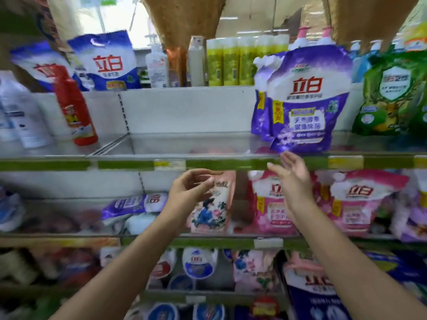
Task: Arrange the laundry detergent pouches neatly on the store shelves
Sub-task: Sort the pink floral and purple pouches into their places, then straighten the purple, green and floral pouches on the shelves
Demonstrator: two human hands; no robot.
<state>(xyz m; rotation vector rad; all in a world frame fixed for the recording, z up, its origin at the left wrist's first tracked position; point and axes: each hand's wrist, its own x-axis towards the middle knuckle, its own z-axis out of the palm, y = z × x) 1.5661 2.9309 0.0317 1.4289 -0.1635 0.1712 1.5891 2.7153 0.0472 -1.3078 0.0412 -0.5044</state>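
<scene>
1. Both hands are up in front of the middle shelf and neither has hold of anything. The left hand [191,187] is loosely curled, fingers half bent, just in front of the top of a pale pink floral pouch [212,204]. I can't tell if the fingertips actually touch it, the shot's blurry.
2. The right hand [292,175] is flat open, palm turned left, right under the purple pouch [307,100] standing on the upper shelf [184,144]. My guess is it's placed there to steady or catch that pouch, since its bottom edge sits right at the shelf lip.
3. More purple pouches stand packed behind that front one, with a green pouch [390,93] to the right. Left of them the upper shelf is a long bare stretch, so that looks like where stock should go.
4. On the middle shelf, pink pouches [272,202] stand to the right, but another purple pouch [136,203] lies flopped on its side to the left. Probably needs standing up.
5. The shelving is white metal with green price strips on the front edges. Blue-and-white bags [108,61] and a red bottle [74,107] are at far left. It's a packed shop aisle with bright lights behind.
</scene>
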